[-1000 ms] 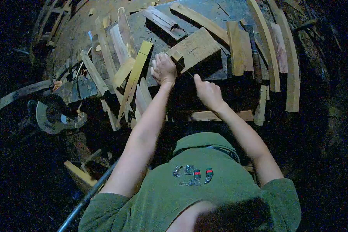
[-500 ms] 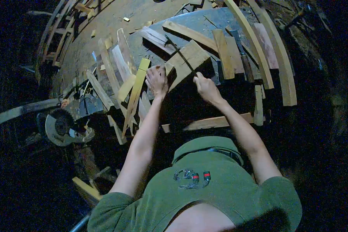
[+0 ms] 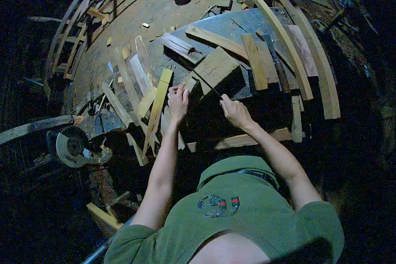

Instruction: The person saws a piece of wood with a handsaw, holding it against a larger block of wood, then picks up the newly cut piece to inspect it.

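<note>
My right hand (image 3: 236, 113) is closed on the end of a thin dark tool (image 3: 209, 85), which slants up and left across the near corner of a thick wooden block (image 3: 216, 68). Left of the block, my left hand (image 3: 178, 102) grips a small wood piece (image 3: 190, 83) with its fingers. The tool's far end reaches close to that piece. A yellowish strip of wood (image 3: 159, 99) lies just left of my left hand. Behind the block rests a pale, cracked wood piece (image 3: 180, 45).
Wood strips lie on both sides, including a long curved one (image 3: 290, 53) at the right. A chisel-like tool (image 3: 277, 64) lies beside it. A circular saw (image 3: 71, 147) sits at the lower left. Another strip (image 3: 244, 140) lies near my body.
My left hand has moved slightly down, uncovering more of the small piece. My right hand has shifted down and slightly right, drawing the dark tool's tip away from the cracked piece.
</note>
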The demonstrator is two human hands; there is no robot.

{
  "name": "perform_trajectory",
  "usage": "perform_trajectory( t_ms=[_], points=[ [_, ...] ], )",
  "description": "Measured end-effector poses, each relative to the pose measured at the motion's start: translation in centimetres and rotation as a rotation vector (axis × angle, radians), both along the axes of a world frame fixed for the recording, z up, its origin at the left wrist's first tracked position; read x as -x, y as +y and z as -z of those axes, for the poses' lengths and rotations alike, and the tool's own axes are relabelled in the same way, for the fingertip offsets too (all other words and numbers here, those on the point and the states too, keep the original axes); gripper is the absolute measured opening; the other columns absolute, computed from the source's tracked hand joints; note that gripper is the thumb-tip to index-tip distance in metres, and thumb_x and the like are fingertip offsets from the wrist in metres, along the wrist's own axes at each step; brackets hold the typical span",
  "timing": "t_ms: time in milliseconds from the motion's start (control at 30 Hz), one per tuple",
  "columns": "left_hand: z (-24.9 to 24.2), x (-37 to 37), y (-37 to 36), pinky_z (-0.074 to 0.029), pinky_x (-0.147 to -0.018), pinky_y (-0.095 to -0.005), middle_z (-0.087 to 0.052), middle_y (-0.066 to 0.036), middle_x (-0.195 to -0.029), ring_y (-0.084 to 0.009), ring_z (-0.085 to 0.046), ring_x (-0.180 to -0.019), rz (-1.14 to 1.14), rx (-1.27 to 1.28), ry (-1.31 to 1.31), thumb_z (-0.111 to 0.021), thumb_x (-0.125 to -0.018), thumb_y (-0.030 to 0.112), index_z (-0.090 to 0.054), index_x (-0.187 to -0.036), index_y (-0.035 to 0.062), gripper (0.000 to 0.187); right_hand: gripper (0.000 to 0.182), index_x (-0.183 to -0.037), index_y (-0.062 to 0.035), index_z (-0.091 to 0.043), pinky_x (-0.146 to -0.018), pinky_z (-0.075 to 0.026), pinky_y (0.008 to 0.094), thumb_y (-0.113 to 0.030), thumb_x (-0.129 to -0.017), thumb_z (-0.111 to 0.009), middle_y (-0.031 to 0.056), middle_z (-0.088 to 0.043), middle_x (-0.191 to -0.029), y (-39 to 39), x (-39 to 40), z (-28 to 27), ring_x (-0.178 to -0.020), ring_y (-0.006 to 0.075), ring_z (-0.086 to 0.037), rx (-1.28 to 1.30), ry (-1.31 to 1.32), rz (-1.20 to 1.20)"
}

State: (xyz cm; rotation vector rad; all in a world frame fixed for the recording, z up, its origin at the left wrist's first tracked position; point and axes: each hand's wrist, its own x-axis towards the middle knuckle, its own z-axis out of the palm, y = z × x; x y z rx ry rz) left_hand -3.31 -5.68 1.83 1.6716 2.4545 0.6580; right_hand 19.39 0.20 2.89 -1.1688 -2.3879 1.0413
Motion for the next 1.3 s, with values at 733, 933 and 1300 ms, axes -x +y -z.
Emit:
perform_trajectory(
  t_ms=[733, 933, 1300],
  points=[
    [2.7, -2.4, 3.8, -0.044, -0.06, -0.0404, -0.054, -0.008, -0.082, -0.0273, -0.056, -0.072, -0.522, 0.056, 0.374, -0.041, -0.085, 0.03, -0.056, -0.075, 0.0097, 0.027, 0.023, -0.101, -0.0027, -0.051, -0.038, -0.047, 0.0372, -0.008, -0.08, -0.046, 0.0126, -0.056, -0.052, -0.6, 0.7, -0.9, -0.045, 0.0271, -0.058, -0.279, -0.214, -0.185],
    [2.5, -2.0, 4.0, -0.045, -0.063, -0.0425, -0.054, -0.01, -0.086, -0.0286, -0.056, -0.079, -0.498, 0.134, 0.31, -0.038, -0.086, 0.029, -0.056, -0.078, 0.0073, 0.03, 0.015, -0.094, -0.0065, -0.052, -0.038, -0.046, 0.0373, -0.009, -0.08, -0.045, 0.0119, -0.057, -0.053, 0.2, 4.1, -0.2, -0.045, 0.0266, -0.059, -0.299, -0.2, -0.148],
    [1.4, -2.6, 4.0, -0.044, -0.065, -0.0439, -0.053, -0.012, -0.089, -0.0303, -0.055, -0.081, -0.494, 0.16, 0.263, -0.036, -0.087, 0.03, -0.054, -0.08, 0.006, 0.031, 0.028, -0.105, -0.0069, -0.049, -0.041, -0.048, 0.0396, -0.007, -0.077, -0.046, 0.0146, -0.059, -0.059, 1.1, 4.2, -0.1, -0.051, 0.0293, -0.06, -0.216, -0.156, -0.178]
  ],
)
